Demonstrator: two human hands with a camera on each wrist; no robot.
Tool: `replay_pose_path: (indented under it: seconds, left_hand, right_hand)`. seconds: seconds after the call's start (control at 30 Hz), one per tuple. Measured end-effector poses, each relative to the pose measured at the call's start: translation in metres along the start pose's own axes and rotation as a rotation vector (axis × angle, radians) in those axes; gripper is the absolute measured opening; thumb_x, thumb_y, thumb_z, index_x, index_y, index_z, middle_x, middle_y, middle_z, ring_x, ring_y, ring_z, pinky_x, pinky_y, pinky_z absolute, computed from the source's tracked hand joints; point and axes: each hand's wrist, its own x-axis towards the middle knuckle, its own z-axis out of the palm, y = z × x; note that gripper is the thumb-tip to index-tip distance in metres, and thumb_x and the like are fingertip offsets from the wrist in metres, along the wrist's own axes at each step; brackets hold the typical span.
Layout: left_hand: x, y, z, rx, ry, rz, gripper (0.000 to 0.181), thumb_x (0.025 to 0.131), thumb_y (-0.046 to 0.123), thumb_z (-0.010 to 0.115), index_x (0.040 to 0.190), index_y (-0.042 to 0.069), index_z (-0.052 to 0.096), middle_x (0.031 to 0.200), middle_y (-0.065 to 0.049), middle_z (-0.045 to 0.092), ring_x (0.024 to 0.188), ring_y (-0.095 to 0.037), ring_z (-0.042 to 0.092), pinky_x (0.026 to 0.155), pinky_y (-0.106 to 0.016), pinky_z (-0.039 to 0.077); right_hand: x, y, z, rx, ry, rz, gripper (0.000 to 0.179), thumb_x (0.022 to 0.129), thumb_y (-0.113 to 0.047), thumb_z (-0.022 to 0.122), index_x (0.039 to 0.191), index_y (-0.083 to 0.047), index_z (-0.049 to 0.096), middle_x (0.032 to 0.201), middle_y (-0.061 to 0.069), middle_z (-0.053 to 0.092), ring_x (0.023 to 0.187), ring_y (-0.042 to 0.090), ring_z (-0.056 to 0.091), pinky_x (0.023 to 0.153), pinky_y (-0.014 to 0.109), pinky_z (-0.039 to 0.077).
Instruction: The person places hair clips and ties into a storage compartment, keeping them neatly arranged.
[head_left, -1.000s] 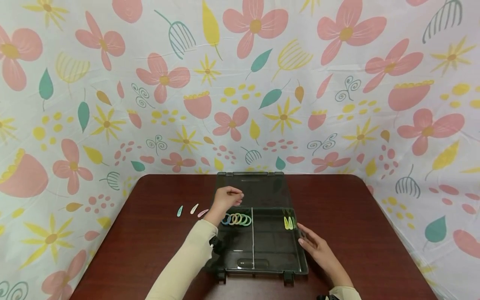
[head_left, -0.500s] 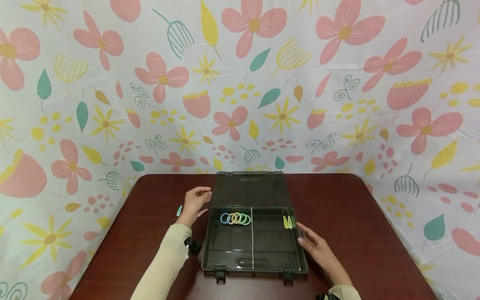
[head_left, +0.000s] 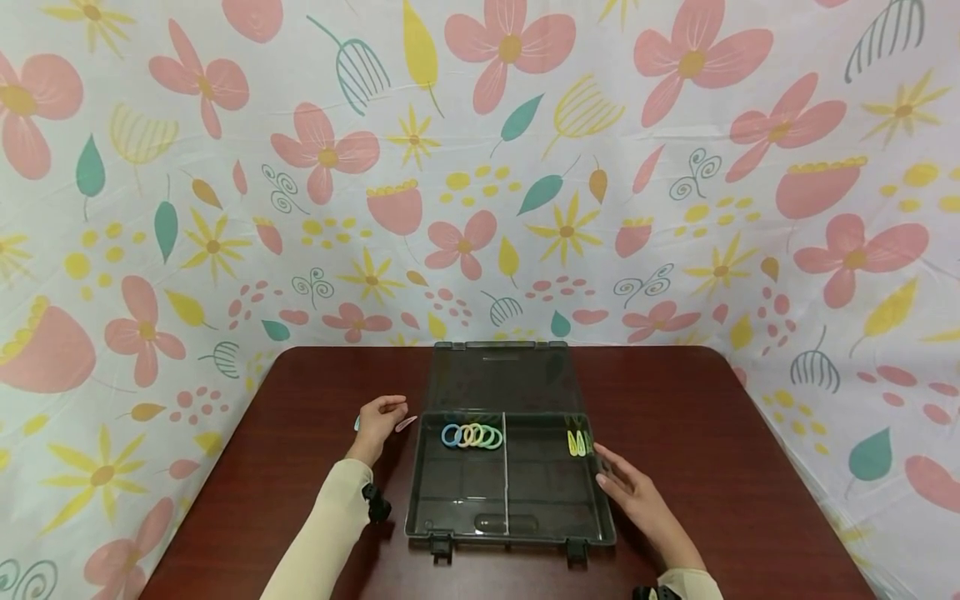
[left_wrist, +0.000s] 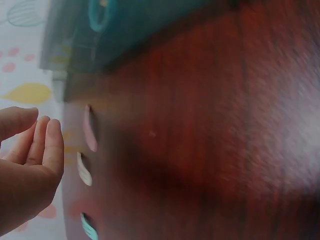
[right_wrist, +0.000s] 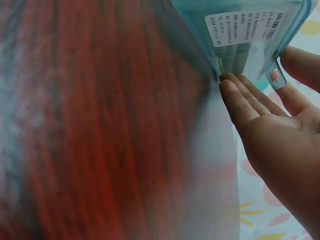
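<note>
My left hand [head_left: 378, 423] hovers over the table left of the box, holding nothing, thumb and fingertips apart. Around it lie three snap hair clips: a pink clip [left_wrist: 90, 130], a cream clip [left_wrist: 84, 170] and a teal clip [left_wrist: 89, 227]. In the head view the hand covers the cream one. My right hand [head_left: 637, 496] rests against the right side of a clear dark plastic box [head_left: 457, 492], fingers extended along its wall. Overlapping pastel ring hair ties [head_left: 471, 436] line the back of its left compartment. Yellow and green snap clips [head_left: 577, 443] lie at the right compartment's back right.
The box's lid [head_left: 502, 379] is folded back flat behind it on the dark red wooden table [head_left: 660, 400]. A white divider [head_left: 506, 475] splits the box in two. Two black latches [head_left: 441, 548] stick out at the front. A floral cloth [head_left: 480, 167] hangs behind the table.
My left hand has moved from above the box's left compartment leftward and down to the loose clips. The right hand has stayed at the box's side.
</note>
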Motion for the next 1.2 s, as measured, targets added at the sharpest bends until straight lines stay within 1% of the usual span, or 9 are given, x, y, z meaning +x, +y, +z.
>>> replay_pose_path:
  seconds: [0.1,0.23,0.3,0.4,0.6,0.73,0.87,1.03,1.2]
  left_hand:
    - [0.002,-0.007,-0.001,0.027,-0.007,-0.003,0.026,0.09,-0.006,0.06,0.116,-0.012,0.061,0.105,-0.025,0.066,0.101,-0.038,0.061,0.083,-0.047,0.053]
    - [0.004,-0.015,-0.001,0.068,-0.02,0.006,0.024,0.089,-0.009,0.06,0.113,-0.012,0.062,0.104,-0.026,0.065,0.098,-0.037,0.063,0.074,-0.037,0.055]
    - [0.004,-0.018,-0.001,0.084,-0.024,0.018,0.024,0.088,-0.011,0.061,0.112,-0.013,0.062,0.103,-0.027,0.064,0.096,-0.037,0.063,0.072,-0.034,0.056]
    - [0.005,-0.021,-0.001,0.106,-0.027,0.025,0.024,0.087,-0.011,0.062,0.11,-0.013,0.062,0.104,-0.028,0.063,0.095,-0.036,0.063,0.073,-0.033,0.057]
    - [0.005,-0.024,-0.002,0.155,-0.033,0.025,0.023,0.085,-0.008,0.066,0.108,-0.011,0.064,0.108,-0.025,0.062,0.095,-0.034,0.062,0.074,-0.033,0.057]
    - [0.006,-0.026,-0.002,0.168,-0.037,0.015,0.021,0.085,-0.008,0.067,0.106,-0.01,0.064,0.107,-0.023,0.062,0.094,-0.033,0.061,0.075,-0.033,0.057]
    - [0.005,-0.024,-0.001,0.171,-0.037,0.001,0.02,0.085,-0.009,0.066,0.105,-0.009,0.064,0.103,-0.022,0.062,0.092,-0.03,0.061,0.075,-0.034,0.057]
    - [0.002,-0.022,-0.001,0.181,-0.04,0.007,0.019,0.084,-0.009,0.066,0.103,-0.01,0.064,0.098,-0.022,0.063,0.09,-0.032,0.062,0.075,-0.037,0.057]
    - [0.001,-0.023,-0.001,0.216,-0.032,0.006,0.017,0.085,-0.008,0.067,0.102,-0.009,0.065,0.089,-0.016,0.064,0.085,-0.028,0.061,0.073,-0.036,0.057]
  right_hand:
    - [0.001,0.001,0.0,0.005,-0.003,0.002,0.056,0.098,-0.02,0.057,0.15,-0.013,0.035,0.156,0.015,0.024,0.142,0.038,0.021,0.108,0.055,0.034]
    - [0.002,0.001,0.0,0.014,-0.017,0.004,0.057,0.099,-0.021,0.056,0.15,-0.012,0.033,0.156,0.015,0.022,0.142,0.039,0.019,0.109,0.055,0.034]
    - [0.002,0.001,0.0,0.023,-0.021,0.005,0.056,0.099,-0.02,0.055,0.15,-0.012,0.033,0.156,0.015,0.022,0.142,0.039,0.019,0.109,0.055,0.034]
    - [0.002,0.001,0.001,0.027,-0.024,0.003,0.056,0.099,-0.02,0.055,0.15,-0.012,0.032,0.156,0.015,0.022,0.143,0.038,0.018,0.109,0.054,0.033]
    - [0.001,-0.001,0.0,0.013,-0.013,0.007,0.057,0.099,-0.021,0.055,0.15,-0.012,0.033,0.156,0.015,0.023,0.142,0.039,0.018,0.109,0.054,0.033]
    - [0.002,-0.001,0.0,0.013,-0.012,0.016,0.057,0.099,-0.023,0.056,0.15,-0.013,0.033,0.156,0.015,0.022,0.143,0.038,0.018,0.109,0.055,0.032]
    - [0.002,-0.002,0.0,0.034,-0.011,0.033,0.057,0.099,-0.024,0.056,0.15,-0.016,0.034,0.157,0.015,0.021,0.143,0.039,0.018,0.11,0.057,0.031]
    - [0.003,-0.001,0.0,0.044,-0.015,0.037,0.056,0.098,-0.022,0.057,0.15,-0.016,0.034,0.157,0.016,0.02,0.142,0.039,0.018,0.11,0.055,0.032]
    - [0.003,0.001,-0.001,0.04,-0.015,0.032,0.056,0.098,-0.021,0.057,0.15,-0.016,0.035,0.157,0.016,0.021,0.142,0.039,0.019,0.11,0.055,0.033]
